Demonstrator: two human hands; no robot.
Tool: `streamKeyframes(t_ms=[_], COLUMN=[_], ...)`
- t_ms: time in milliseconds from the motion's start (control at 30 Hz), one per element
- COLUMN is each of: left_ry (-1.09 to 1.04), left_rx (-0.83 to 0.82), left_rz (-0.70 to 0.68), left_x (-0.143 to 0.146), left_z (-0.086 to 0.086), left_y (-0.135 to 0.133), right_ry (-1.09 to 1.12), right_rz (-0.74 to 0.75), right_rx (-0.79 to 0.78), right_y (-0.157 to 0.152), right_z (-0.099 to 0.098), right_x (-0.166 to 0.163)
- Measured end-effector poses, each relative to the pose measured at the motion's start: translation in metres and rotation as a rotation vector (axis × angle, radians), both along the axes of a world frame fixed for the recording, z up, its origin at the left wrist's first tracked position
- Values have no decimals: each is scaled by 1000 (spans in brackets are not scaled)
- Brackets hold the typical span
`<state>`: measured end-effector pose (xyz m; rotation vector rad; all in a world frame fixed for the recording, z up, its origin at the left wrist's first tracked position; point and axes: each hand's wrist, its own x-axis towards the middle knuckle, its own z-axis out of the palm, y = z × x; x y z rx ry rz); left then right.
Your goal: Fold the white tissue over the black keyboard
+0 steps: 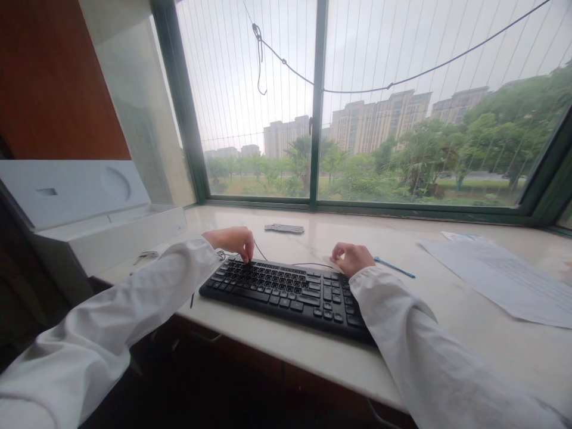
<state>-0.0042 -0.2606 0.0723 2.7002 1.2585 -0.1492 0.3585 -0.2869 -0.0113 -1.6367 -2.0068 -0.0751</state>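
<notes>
We record the keyboard as black plastic, matt on the keys with a faint sheen along the frame. The sill under it looks like polished pale stone, smooth and lightly glossy. Both sleeves are white woven cloth, matt and creased. The sheets at the side are matt white paper. The open box appears to be smooth white card or plastic; we cannot tell which. The window frame is green-painted, probably metal.

Head view, looking forward and down over sill toward window.
</notes>
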Motion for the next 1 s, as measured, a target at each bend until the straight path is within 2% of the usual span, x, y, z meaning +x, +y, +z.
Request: streamKeyframes(t_ms=[367,667,833,1000], left_ry=[64,137,279,285], left_rx=[5,-10,-165,-402], left_rz=[10,117,239,270], left_x=[0,18,27,25], left_z=[-5,-4,1,-1], left_y=[10,7,23,51], right_ry=[2,9,4,-5], right_rz=[-1,-11,-5,6], right_rx=[-17,-17,-25,-29], right_y=[0,6,4,3], right_z=[0,-6,-5,-4], right_x=[1,3,3,2])
